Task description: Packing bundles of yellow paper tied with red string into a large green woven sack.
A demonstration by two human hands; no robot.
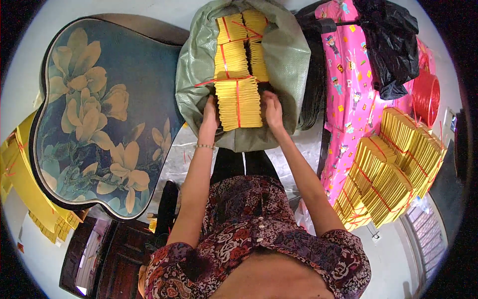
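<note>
A green woven sack (291,65) stands open in front of me, its rim rolled back. Inside are several bundles of folded yellow paper (231,60), tied with red string. The nearest yellow paper bundle (229,104) lies on top at the sack's near side. My left hand (210,114) is beside its left edge, fingers stretched forward and partly in shadow. Along the other edge, my right hand (273,110) has its fingers extended, with a narrow gap between it and the paper. Neither hand is wrapped round the bundle.
On the left is a dark table (114,114) with a floral top. A pink patterned cloth (346,84) covers a surface at right, with a black plastic bag (393,50), a red string roll (426,97) and stacked yellow bundles (378,179). More yellow paper (35,174) sits far left.
</note>
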